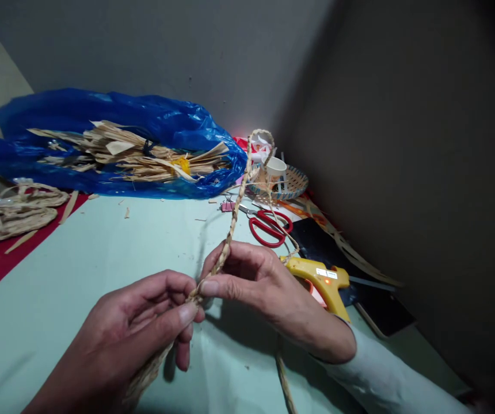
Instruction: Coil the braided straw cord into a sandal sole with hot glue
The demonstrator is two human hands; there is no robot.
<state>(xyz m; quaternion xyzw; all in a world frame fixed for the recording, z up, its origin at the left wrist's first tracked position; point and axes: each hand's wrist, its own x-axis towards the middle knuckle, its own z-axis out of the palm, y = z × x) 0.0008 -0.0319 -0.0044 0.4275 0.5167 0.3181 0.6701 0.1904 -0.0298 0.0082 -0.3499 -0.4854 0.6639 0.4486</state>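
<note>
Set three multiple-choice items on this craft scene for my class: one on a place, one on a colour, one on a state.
1. Where does the glue gun lie?
A. Beside the right hand
B. Inside the blue bag
C. On the red cloth

2. What colour are the scissors' handles?
A. Blue
B. Red
C. Green

3. How is the braided cord held?
A. Lying loose
B. By one hand
C. Pinched by both hands

Key: 1 A, it lies just behind that hand; 2 B, the loops are red; 3 C, the left hand and right hand both grip it.
</note>
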